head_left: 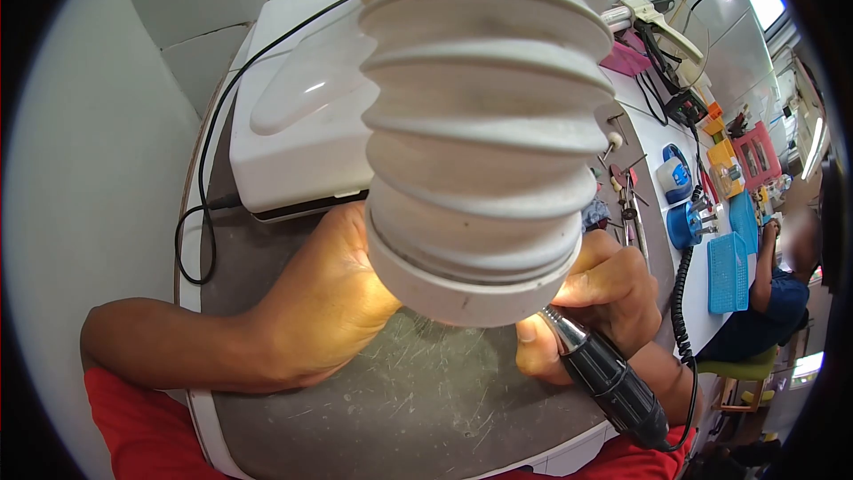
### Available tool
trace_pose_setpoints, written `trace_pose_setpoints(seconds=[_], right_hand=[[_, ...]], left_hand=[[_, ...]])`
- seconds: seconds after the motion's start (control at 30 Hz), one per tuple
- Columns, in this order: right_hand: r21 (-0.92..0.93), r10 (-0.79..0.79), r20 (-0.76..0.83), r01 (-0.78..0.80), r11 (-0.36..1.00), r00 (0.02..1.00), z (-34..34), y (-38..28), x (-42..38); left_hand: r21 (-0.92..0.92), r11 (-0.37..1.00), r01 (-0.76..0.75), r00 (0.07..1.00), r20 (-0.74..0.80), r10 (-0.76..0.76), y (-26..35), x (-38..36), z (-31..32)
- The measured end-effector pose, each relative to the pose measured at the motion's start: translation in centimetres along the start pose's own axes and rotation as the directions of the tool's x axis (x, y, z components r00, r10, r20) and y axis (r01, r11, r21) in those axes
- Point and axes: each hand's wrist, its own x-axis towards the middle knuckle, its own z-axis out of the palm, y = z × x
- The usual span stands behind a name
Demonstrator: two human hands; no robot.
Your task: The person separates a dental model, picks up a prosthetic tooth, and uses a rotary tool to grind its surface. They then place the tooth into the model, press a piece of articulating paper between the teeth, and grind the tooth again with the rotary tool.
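A ribbed white hose hangs closest to the lens, its round mouth hiding much of what lies under it. Below it, the right hand is clenched around a handheld rotary tool — metal nose toward the hose mouth, black grip toward the body, a coiled black cord trailing off its back end. The left hand rests on the scratched grey mat, fingers tucked under the hose, so I cannot tell whether they grip anything. Behind the hands sits a white box. Farther right on the bench — a blue tray, and another person's arm.
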Motion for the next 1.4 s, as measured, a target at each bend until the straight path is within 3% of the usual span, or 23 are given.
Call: trace_pose_setpoints(seconds=[0.17, 0.37, 0.57, 0.67, 0.87, 1.07, 1.17, 1.23, 1.4], right_hand=[[0.009, -0.006, 0.045, 0.005, 1.0, 0.999, -0.2, -0.1, 0.3], [-0.052, -0.04, -0.037, 0.038, 0.998, 0.998, 0.2, 0.2, -0.3], [-0.055, -0.024, -0.015, 0.023, 0.998, 1.0, 0.0, 0.1, -0.4], [-0.046, 0.01, -0.018, -0.011, 0.999, 1.0, 0.1, 0.0, -0.5], [-0.012, 0.03, -0.021, -0.03, 0.999, 0.999, 0.1, -0.1, -0.5], [0.057, 0.045, -0.009, -0.045, 0.997, 0.999, -0.1, -0.2, -0.4], [0.014, 0.074, 0.02, -0.074, 0.997, 0.997, -0.2, -0.4, -0.3], [-0.007, 0.057, -0.003, -0.057, 0.998, 0.998, 0.0, -0.1, -0.6], [0.015, 0.022, 0.009, -0.022, 1.0, 1.0, 0.0, -0.1, 0.0]], left_hand=[[-0.017, 1.0, 0.022, 1.0, 0.01, -0.021, 0.0, -0.1, 0.1], [-0.053, 0.998, -0.015, 1.0, -0.005, 0.015, -0.2, 0.0, 0.2], [-0.041, 0.997, 0.06, 0.998, -0.018, -0.061, 0.1, -0.1, 0.2], [-0.004, 1.0, -0.015, 1.0, 0.023, 0.015, 0.3, 0.0, 0.3], [-0.009, 0.997, 0.082, 0.997, -0.017, -0.082, 0.7, -0.1, 0.3], [-0.051, 0.997, 0.063, 0.998, 0.014, -0.062, 0.6, -0.1, 0.2], [-0.006, 0.999, -0.035, 0.999, 0.012, 0.035, 0.0, 0.0, 0.2], [0.008, 0.999, 0.051, 0.999, -0.007, -0.051, 0.6, -0.1, 0.3], [-0.01, 0.999, 0.05, 0.998, 0.039, -0.049, 2.1, -0.4, 0.4]])
